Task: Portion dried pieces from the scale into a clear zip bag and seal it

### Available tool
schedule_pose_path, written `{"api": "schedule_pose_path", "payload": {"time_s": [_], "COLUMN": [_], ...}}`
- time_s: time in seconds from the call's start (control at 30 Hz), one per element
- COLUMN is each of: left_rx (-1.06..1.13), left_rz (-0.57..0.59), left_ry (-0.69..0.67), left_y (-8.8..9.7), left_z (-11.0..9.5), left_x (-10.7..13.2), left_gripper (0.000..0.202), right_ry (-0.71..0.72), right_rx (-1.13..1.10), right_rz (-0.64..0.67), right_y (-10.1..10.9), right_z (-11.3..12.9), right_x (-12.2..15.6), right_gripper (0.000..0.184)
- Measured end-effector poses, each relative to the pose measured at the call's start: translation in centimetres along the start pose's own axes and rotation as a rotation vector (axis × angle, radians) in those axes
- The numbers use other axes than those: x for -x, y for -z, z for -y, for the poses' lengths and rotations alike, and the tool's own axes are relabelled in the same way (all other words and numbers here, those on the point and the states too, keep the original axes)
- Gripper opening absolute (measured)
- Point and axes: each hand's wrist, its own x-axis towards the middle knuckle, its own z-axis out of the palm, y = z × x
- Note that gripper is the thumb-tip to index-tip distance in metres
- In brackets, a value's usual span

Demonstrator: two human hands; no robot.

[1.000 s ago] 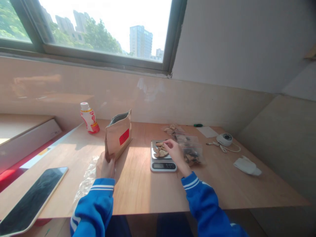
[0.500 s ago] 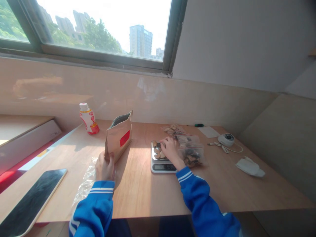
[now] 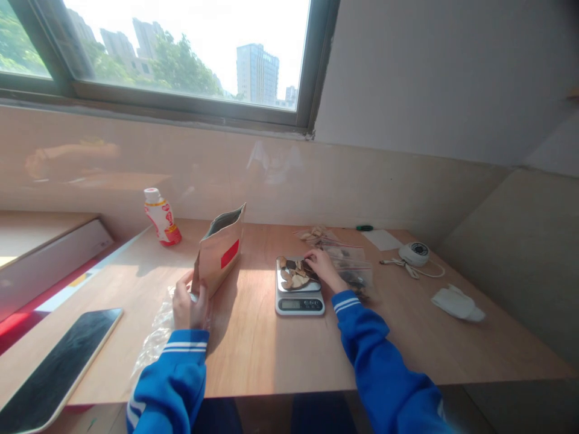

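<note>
My left hand (image 3: 190, 306) grips the lower left edge of a brown kraft paper pouch (image 3: 212, 262), which stands upright with its top gaping and a red label on its front. On a small digital kitchen scale (image 3: 300, 305) lie several dried brown slices (image 3: 296, 278), some pale and some dark. Over the back right corner of its platform is my right hand (image 3: 323, 268), fingers pinched together at the slices; what is between the fingertips is too small to make out. Beside that hand, zip bags (image 3: 359, 274) hold dark dried pieces.
A drink bottle (image 3: 161, 218) stands at the back left. A phone (image 3: 58, 367) and crumpled clear plastic (image 3: 154, 343) lie at the left. At the right are a white round device (image 3: 414, 254) with a cable, a white cloth-like item (image 3: 458, 302) and white paper (image 3: 381, 240).
My right hand has shifted right across the scale, uncovering more slices and the display. My left hand stays on the pouch, which has barely moved.
</note>
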Motion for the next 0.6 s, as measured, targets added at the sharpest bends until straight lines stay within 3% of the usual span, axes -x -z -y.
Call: {"api": "schedule_pose_path", "payload": {"time_s": [0.6], "left_rx": [0.009], "left_rz": [-0.080], "left_ry": [-0.007], "left_y": [-0.7], "left_z": [1.2], "left_x": [-0.3], "left_gripper": [0.041], "right_ry": [-0.016], "right_rx": [-0.105], "right_rz": [-0.158], "right_y": [1.1], "right_z": [0.7], "right_x": [0.9], "right_gripper": [0.023]}}
